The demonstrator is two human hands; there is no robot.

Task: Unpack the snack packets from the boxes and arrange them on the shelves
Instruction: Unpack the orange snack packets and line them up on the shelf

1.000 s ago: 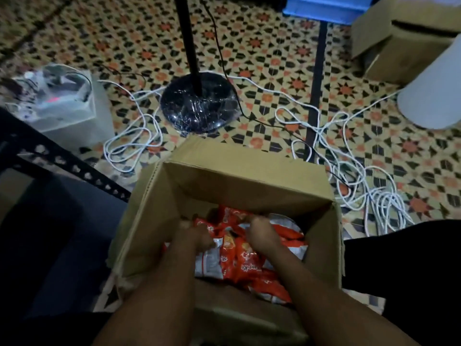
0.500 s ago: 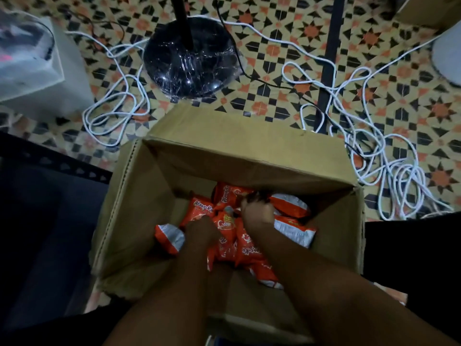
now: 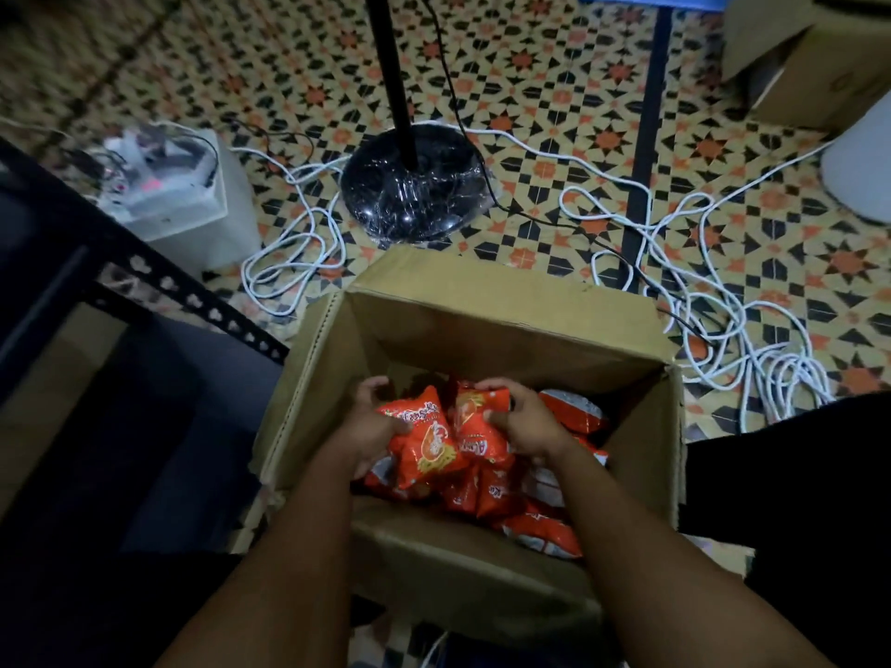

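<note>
Nearest the camera, the left hand grips one orange snack packet and the right hand clutches a second packet, both raised just above the heap inside the open cardboard box. The lift is best done straight up, clear of the box walls, without crushing the packets. Beyond, more orange packets lie loose in the box, and a second carton stands far right, contents unseen.
</note>
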